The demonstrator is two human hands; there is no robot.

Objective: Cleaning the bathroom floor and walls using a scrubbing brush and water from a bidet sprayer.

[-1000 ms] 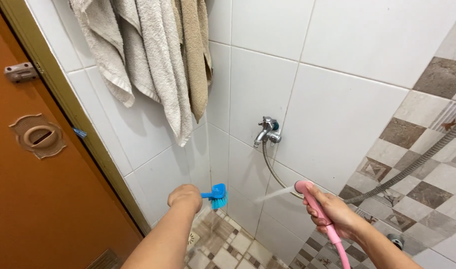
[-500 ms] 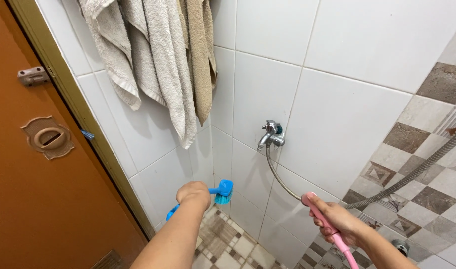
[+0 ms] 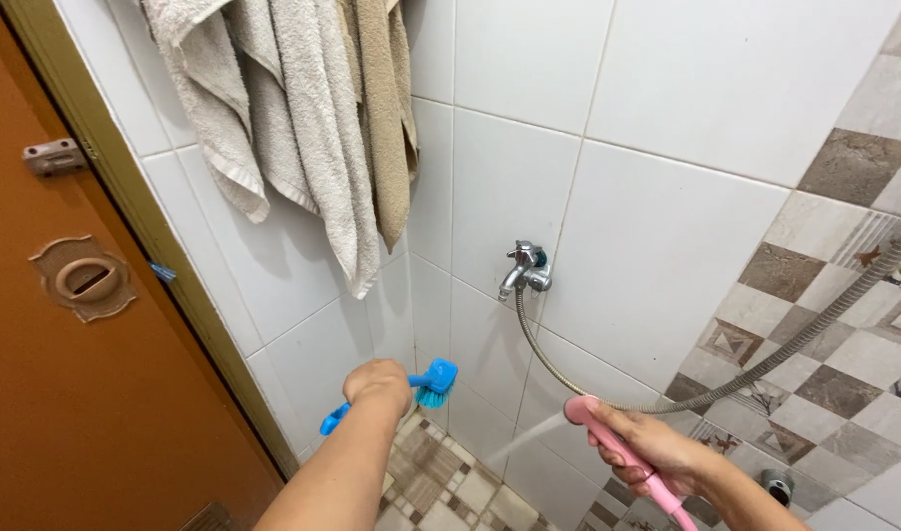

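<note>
My left hand [image 3: 377, 383] grips a blue scrub brush [image 3: 434, 382], its bristle head against the white wall tiles low in the corner. My right hand [image 3: 650, 450] holds a pink hand sprayer [image 3: 608, 439], which shoots a thin jet of water down and to the left at the lower wall. A metal hose [image 3: 765, 362] runs from the sprayer in a loop up to the chrome tap [image 3: 523, 266] on the wall.
Beige and grey towels [image 3: 303, 118] hang over the left wall above the brush. An orange door [image 3: 67, 354] with a recessed latch stands at the left. Patterned brown and white tiles [image 3: 844, 324] cover the right wall, and patterned tiles [image 3: 450, 487] the floor.
The sprayer has dropped lower and to the left, and its jet now points down at the lower wall. The brush stays near the same corner tiles.
</note>
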